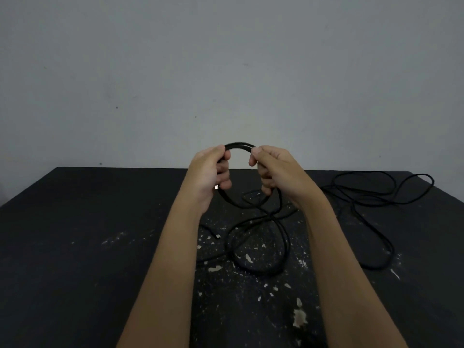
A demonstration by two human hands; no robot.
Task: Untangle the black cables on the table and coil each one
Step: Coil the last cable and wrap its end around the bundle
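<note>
Left hand (212, 172) and right hand (276, 172) clench the thin black cable coil (238, 144) above the dark speckled surface (75, 222), probably to hold its loops together.

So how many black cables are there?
2. The held cable is coiled between left hand and right hand, trailing onto the table; the loose cable lies far right. Tangles may hide another.

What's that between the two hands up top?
A black cable loop arches from the left hand to the right hand, seen in the head view.
</note>
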